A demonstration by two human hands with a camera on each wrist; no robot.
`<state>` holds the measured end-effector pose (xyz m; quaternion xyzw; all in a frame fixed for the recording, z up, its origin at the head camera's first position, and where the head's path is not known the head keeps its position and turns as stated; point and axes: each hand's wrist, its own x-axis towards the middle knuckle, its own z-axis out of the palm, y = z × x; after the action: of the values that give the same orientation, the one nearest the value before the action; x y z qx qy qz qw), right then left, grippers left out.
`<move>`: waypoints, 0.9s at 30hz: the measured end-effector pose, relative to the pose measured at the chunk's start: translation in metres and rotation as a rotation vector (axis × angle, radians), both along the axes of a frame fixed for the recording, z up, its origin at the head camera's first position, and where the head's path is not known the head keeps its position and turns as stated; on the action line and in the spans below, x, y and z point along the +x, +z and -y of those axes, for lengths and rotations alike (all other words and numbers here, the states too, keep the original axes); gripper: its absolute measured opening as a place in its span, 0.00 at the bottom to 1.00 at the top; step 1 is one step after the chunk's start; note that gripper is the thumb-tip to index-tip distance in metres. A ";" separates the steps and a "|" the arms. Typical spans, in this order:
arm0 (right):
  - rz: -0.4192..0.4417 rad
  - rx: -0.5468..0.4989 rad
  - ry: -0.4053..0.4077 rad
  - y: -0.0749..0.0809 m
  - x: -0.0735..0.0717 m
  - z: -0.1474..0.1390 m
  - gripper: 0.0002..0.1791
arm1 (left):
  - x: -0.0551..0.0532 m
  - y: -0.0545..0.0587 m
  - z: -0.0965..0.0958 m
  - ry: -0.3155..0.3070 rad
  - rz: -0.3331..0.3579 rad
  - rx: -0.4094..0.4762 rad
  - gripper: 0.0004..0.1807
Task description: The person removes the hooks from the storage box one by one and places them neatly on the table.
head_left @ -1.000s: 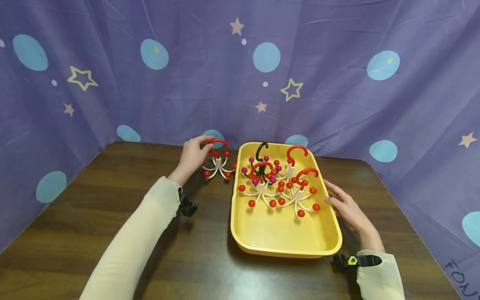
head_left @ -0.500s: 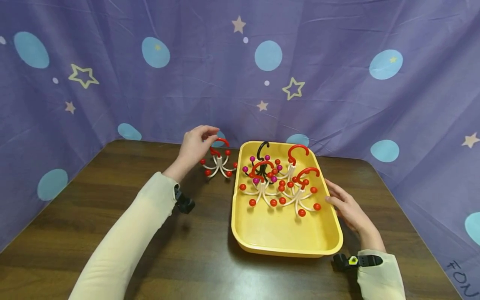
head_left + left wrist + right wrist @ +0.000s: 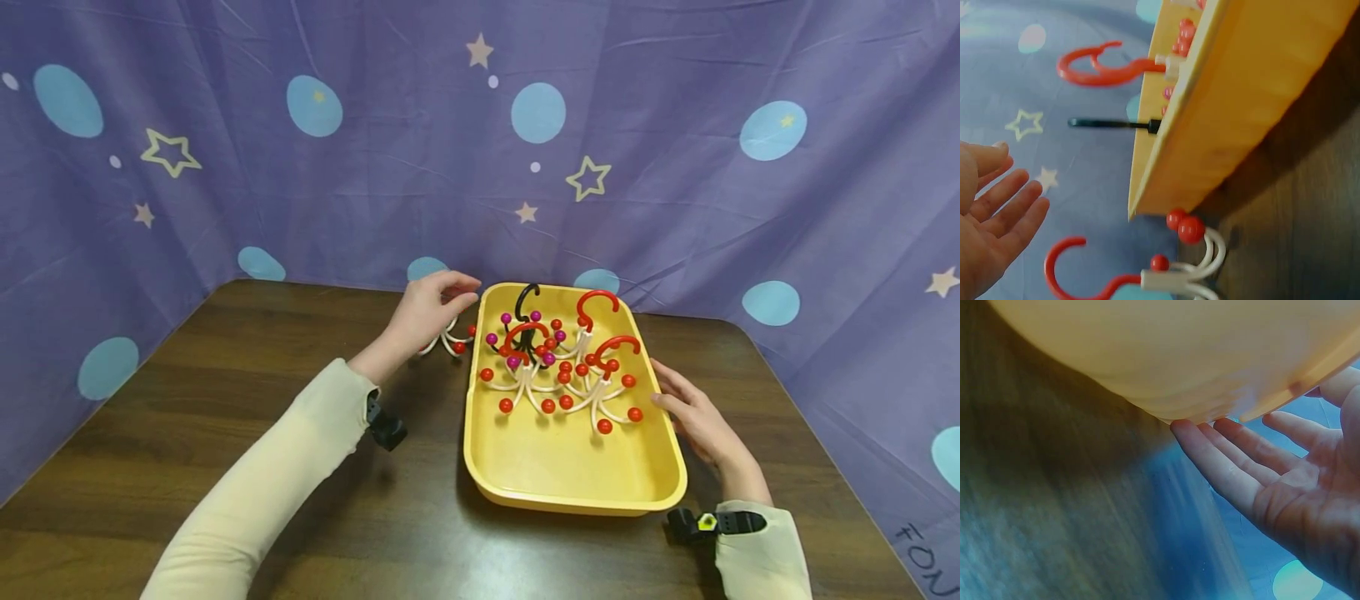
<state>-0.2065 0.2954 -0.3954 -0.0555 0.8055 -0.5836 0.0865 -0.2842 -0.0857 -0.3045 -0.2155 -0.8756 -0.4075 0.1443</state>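
Observation:
My left hand [image 3: 423, 318] hovers left of the yellow tray [image 3: 562, 467], its fingers pointing toward the rim. In the left wrist view the left hand [image 3: 1000, 215] holds nothing. Under it, partly hidden in the head view, a white octopus-shaped hanger [image 3: 447, 338] with a red hook and red balls stands on the table. Inside the tray sit a black hanger [image 3: 527, 335] with magenta balls and three white ones with red hooks, such as the front-left hanger [image 3: 525, 379]. My right hand [image 3: 703, 423] rests extended fingertips [image 3: 1188, 434] against the tray's right side.
The brown wooden table [image 3: 352, 517] extends in front and to both sides of the tray. A purple patterned curtain [image 3: 420, 192] hangs behind and at the sides. Each wrist wears a small black camera [image 3: 386, 429].
My left hand has let go of the outside hanger's hook, lifted, then moved right toward the tray's left rim, now covering that hook. The right hand and tray have stayed put.

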 end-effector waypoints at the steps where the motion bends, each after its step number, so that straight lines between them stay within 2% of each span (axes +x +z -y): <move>1: -0.001 0.002 -0.001 0.000 0.000 0.000 0.35 | 0.001 0.000 -0.003 -0.008 0.002 -0.003 0.12; 4: -0.002 0.005 -0.003 0.000 0.000 0.000 0.35 | 0.006 0.000 -0.011 -0.030 0.017 -0.005 0.11; 8: 0.002 0.004 -0.004 0.000 0.000 0.000 0.35 | 0.010 -0.002 -0.020 -0.063 0.078 0.006 0.11; 14: 0.005 0.001 -0.003 0.000 0.000 0.000 0.35 | 0.015 -0.004 -0.033 -0.120 0.161 -0.042 0.16; 17: 0.008 0.000 -0.002 0.000 0.000 0.000 0.35 | 0.018 -0.005 -0.038 -0.128 0.191 -0.076 0.17; 20: 0.012 0.002 -0.001 0.000 -0.001 0.000 0.35 | 0.021 -0.005 -0.042 -0.123 0.214 -0.104 0.18; 27: 0.004 -0.003 -0.002 -0.001 0.000 0.000 0.35 | 0.024 -0.009 -0.049 -0.153 0.221 -0.090 0.17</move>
<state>-0.2065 0.2953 -0.3960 -0.0534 0.8046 -0.5850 0.0875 -0.2604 -0.0364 -0.3133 -0.2419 -0.8845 -0.3990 0.0057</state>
